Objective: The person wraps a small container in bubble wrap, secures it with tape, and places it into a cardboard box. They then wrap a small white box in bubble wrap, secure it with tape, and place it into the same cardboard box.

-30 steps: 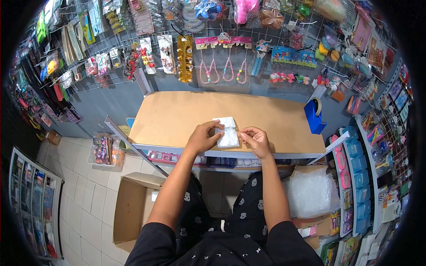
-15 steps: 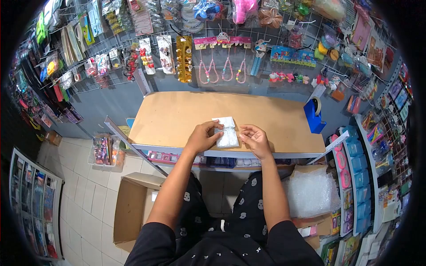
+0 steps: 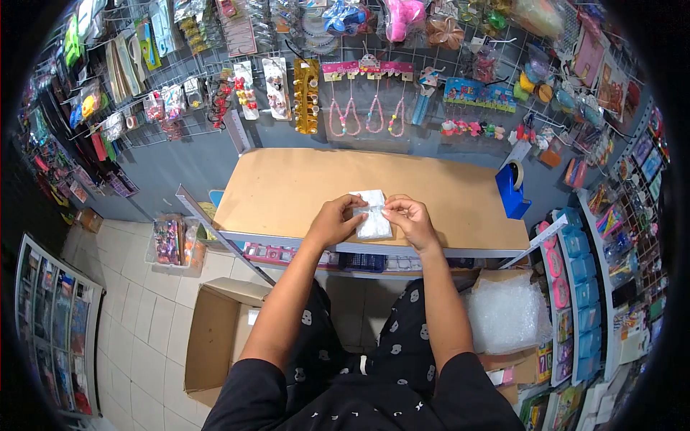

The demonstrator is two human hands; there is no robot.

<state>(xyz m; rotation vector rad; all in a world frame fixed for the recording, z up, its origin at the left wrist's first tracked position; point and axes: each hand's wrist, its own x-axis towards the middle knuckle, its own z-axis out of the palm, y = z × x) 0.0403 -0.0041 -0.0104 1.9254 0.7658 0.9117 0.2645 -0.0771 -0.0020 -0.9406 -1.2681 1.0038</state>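
A small white packet [image 3: 374, 226] in clear wrap, apparently bubble wrap, lies near the front edge of the wooden table. Across its middle runs a shiny, see-through band that looks like tape. My left hand [image 3: 336, 223] grips the packet's left side, its fingers bent over the upper edge and the thumb lower down. At the right side, my right hand [image 3: 412, 221] pinches with thumb and forefinger at the end of the band. Whether those fingertips hold the band or the wrap itself is too small to tell.
On the table's right end stands a blue tape dispenser [image 3: 512, 190]. Hair accessories and necklaces [image 3: 366, 115] hang on the wall grid behind. An open cardboard box [image 3: 208, 345] sits at lower left, a stack of bubble wrap [image 3: 507, 312] at lower right. A shelf runs under the tabletop.
My right hand has moved left, from just beside the packet onto its right edge. The left hand stays on the packet's left side. The view has shifted slightly.
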